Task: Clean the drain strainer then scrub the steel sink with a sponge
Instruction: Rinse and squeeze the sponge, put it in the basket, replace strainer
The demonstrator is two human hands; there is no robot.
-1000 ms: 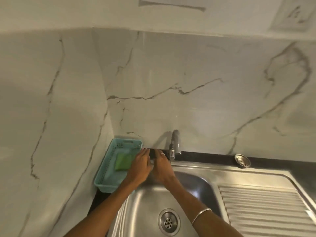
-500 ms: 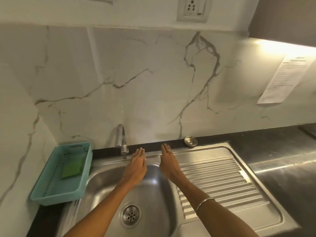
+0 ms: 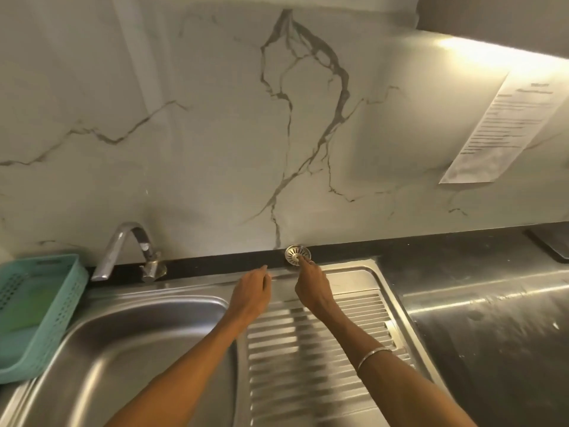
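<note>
The round steel drain strainer (image 3: 292, 251) lies on the black ledge behind the sink, against the marble wall. My right hand (image 3: 312, 288) reaches to it over the drainboard, its fingertips gathered on the strainer's centre knob. My left hand (image 3: 251, 292) hovers beside it over the sink's back rim, fingers loosely curled and holding nothing. The steel sink basin (image 3: 138, 349) is at the lower left. A green sponge (image 3: 26, 306) lies in a teal basket (image 3: 66, 306) at the far left.
A bent steel tap (image 3: 123, 245) stands behind the basin. The ribbed drainboard (image 3: 311, 359) runs right of the basin, then a steel counter (image 3: 492, 328). A printed paper (image 3: 505, 131) hangs on the wall at the right.
The view has swung right and closer. Both hands have moved from near the tap and basket to the right, and my right hand has reached the strainer.
</note>
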